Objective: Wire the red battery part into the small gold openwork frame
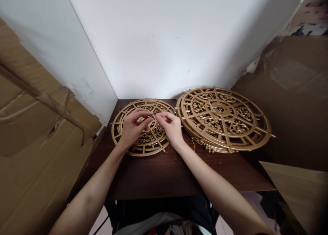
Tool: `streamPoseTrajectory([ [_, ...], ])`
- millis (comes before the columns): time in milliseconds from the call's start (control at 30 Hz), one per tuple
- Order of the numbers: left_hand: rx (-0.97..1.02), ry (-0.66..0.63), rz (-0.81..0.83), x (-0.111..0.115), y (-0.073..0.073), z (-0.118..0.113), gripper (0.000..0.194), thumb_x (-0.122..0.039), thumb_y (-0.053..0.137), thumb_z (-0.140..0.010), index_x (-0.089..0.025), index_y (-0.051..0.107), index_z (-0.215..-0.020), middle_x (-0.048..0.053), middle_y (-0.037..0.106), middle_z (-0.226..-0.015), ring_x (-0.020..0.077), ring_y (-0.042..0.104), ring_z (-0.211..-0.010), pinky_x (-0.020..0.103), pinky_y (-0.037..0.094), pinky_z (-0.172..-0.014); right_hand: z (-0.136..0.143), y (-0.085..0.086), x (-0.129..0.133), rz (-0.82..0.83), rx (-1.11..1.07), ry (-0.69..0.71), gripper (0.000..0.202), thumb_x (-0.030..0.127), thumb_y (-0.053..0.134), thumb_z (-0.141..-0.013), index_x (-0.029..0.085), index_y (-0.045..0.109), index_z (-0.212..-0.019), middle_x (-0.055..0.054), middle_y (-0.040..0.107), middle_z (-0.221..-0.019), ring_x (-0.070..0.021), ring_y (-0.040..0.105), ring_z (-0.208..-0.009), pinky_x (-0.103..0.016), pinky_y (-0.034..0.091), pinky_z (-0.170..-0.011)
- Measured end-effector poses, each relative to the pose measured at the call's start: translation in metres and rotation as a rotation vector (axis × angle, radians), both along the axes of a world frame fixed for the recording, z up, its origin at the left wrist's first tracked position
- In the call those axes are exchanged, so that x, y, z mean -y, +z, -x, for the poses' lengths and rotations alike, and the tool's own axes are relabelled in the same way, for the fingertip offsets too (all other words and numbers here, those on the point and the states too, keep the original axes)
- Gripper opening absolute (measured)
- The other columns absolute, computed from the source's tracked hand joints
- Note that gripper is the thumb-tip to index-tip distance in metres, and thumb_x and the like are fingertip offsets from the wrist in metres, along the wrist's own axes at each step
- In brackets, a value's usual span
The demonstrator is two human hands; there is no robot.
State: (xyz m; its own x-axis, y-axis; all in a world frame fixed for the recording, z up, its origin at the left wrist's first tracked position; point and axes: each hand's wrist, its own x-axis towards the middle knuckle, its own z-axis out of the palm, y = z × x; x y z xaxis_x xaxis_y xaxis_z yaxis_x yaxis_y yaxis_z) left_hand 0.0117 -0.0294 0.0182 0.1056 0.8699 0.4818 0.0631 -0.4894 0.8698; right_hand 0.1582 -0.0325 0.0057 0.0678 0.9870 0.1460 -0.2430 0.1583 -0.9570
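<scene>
Over the middle of a round gold lattice frame (146,150) on the dark table, my two hands work close together. Curled in a pinch, my left hand (133,125) has a small red piece (147,117) at its fingertips, too small to name. My right hand (171,127) is just across from it, thumb and index finger pressed together. Whatever lies between those fingers is too fine to make out. The frame lies flat, with scrollwork between its spokes, and my hands hide part of its centre.
To the right, a stack of larger gold round frames (225,125) leans slightly, with thin loose wires (216,107) at its hub. A yellow wire (194,145) curls on the brown table (153,180). Cardboard (38,142) stands at the left, more cardboard (287,91) at the right, a white wall (164,40) behind.
</scene>
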Motion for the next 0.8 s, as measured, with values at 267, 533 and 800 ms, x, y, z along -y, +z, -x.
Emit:
streamPoseTrajectory([
  [267,-0.044,0.038,0.082,0.002,-0.001,-0.002,0.017,-0.026,0.074,-0.074,-0.019,0.073,-0.089,0.004,0.068,-0.086,0.0077,0.055,-0.053,0.020,0.048,-0.045,0.001,-0.003,0.000,-0.011,-0.028,-0.009,0.020,0.037,0.073,-0.071,0.019,0.069,-0.079,-0.001,0.069,-0.071,-0.0130,0.057,-0.062,-0.024,0.044,-0.054],
  [533,-0.052,0.131,0.042,-0.001,-0.007,0.001,0.022,-0.027,0.077,-0.070,-0.017,0.069,-0.089,0.005,0.070,-0.085,0.0157,0.064,-0.077,0.024,0.051,-0.063,0.010,-0.002,0.005,0.070,-0.161,0.040,0.020,0.034,0.076,-0.066,0.017,0.069,-0.074,0.001,0.066,-0.064,-0.0108,0.055,-0.058,-0.023,0.043,-0.053],
  [800,-0.132,0.152,0.012,0.000,-0.005,0.003,0.030,-0.023,0.075,-0.073,-0.019,0.061,-0.098,0.001,0.069,-0.079,0.0093,0.053,-0.057,0.021,0.038,-0.053,0.013,-0.006,0.005,0.078,-0.189,0.035,0.023,0.037,0.077,-0.065,0.018,0.068,-0.075,0.001,0.066,-0.067,-0.0111,0.058,-0.061,-0.025,0.048,-0.059],
])
